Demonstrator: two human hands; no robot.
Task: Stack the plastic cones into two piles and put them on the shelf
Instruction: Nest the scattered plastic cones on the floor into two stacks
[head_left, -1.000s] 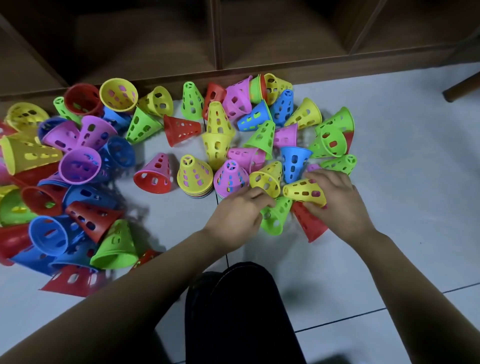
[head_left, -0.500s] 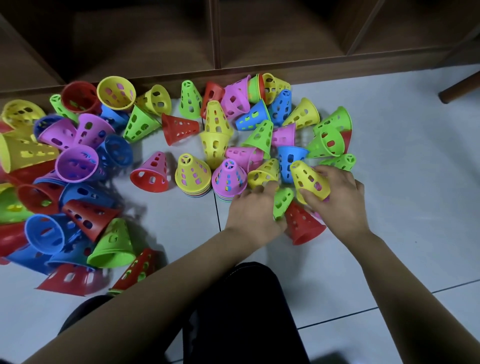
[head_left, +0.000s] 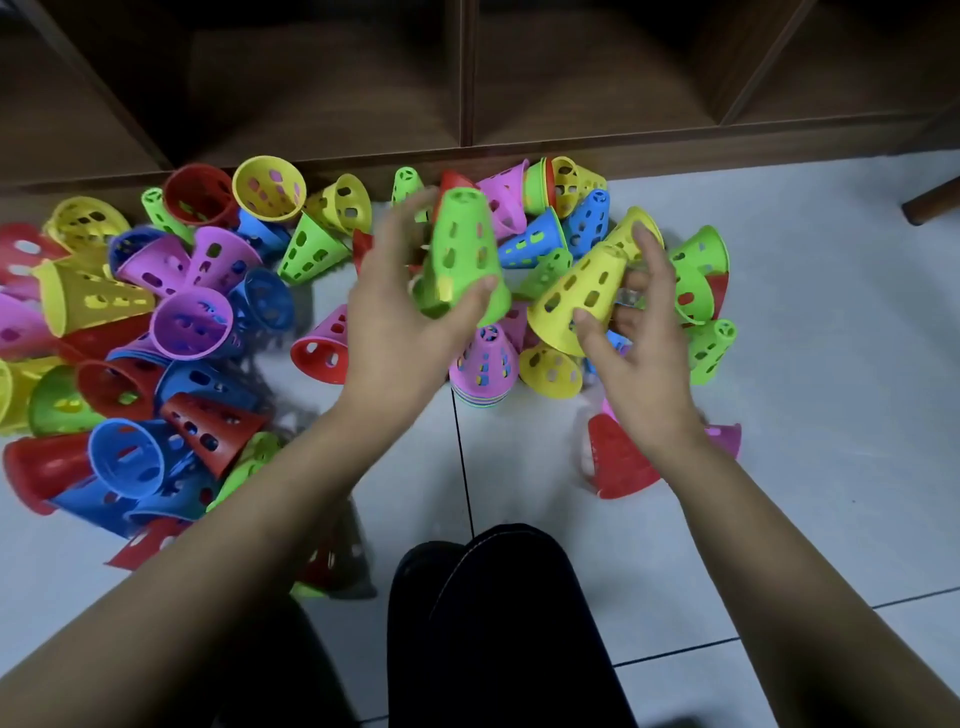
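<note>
Head view: the left hand (head_left: 395, 322) grips a green cone (head_left: 460, 254) upright, with the thumb pressed on the wall near its wide rim and the other fingers curled round the far side (these are blurred). The right hand (head_left: 639, 364) holds a yellow cone (head_left: 587, 291) tilted, its tip pointing far and right, thumb at the rim and fingers behind. Both cones are held above the floor (head_left: 779, 415), close over a short nested pile topped by a pink cone (head_left: 483, 358).

The cones look light, thin-walled and fairly stiff, made of smooth plastic pierced with holes. A hold across the wall just above the rim seems best: it leaves the open base free to drop over the pile, and a hard squeeze would likely flex the rim.

Loose cones crowd the left and far side, right up to the shelf (head_left: 311, 93), whose front edge is a lip to clear. Bare tile lies near and to the right, though a red cone (head_left: 618, 462) lies beside the right wrist.
</note>
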